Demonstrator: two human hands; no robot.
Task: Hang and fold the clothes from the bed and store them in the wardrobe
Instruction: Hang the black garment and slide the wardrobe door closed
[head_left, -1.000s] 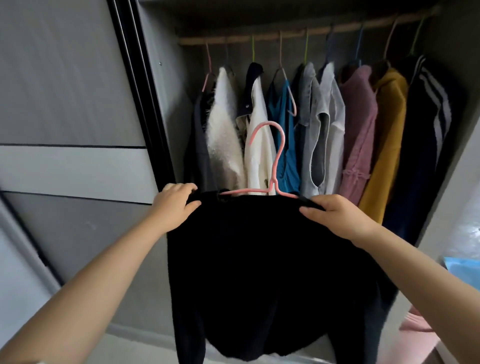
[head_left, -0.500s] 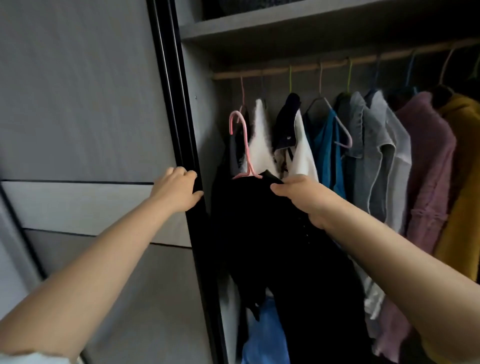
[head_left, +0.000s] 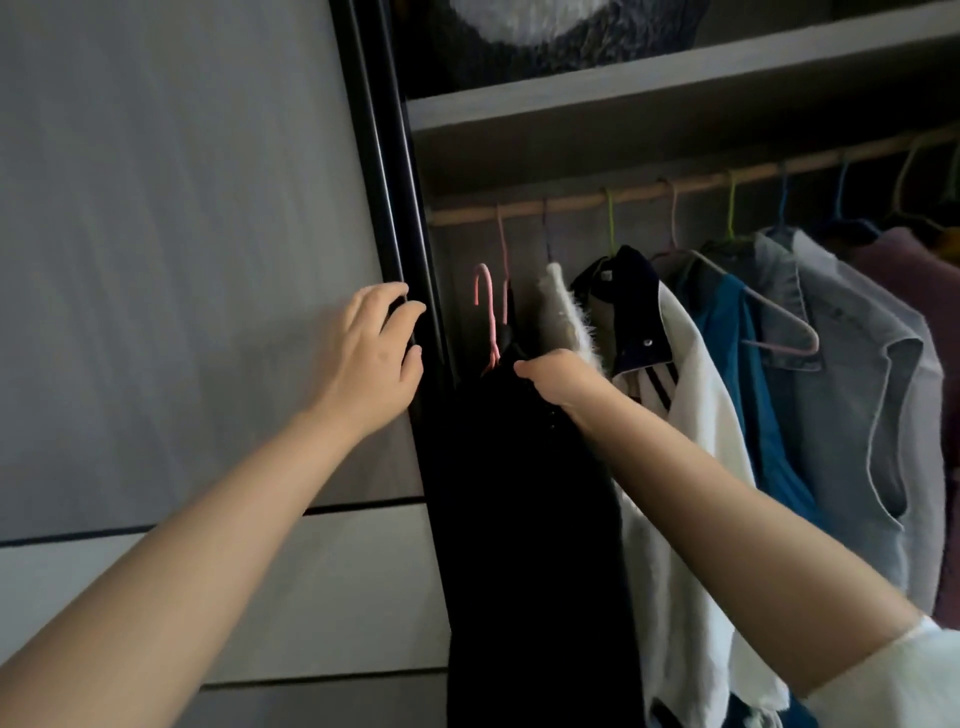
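I see that my left hand has let go of the black garment and now rests on the dark edge of the sliding door, with its fingers curled around this edge. One second ago both hands held the garment by its shoulders in front of the wardrobe. Now only my right hand carries it, pinching the fabric at the top, just below the pink hanger. The garment has turned sideways and entered the left end of the wardrobe, between the door frame and the white fluffy garment. The pink hook is raised but stays below the wooden rail; it is not yet on it. I judge that the hanging is nearly done: the hook must go up and over the rail at its left end.
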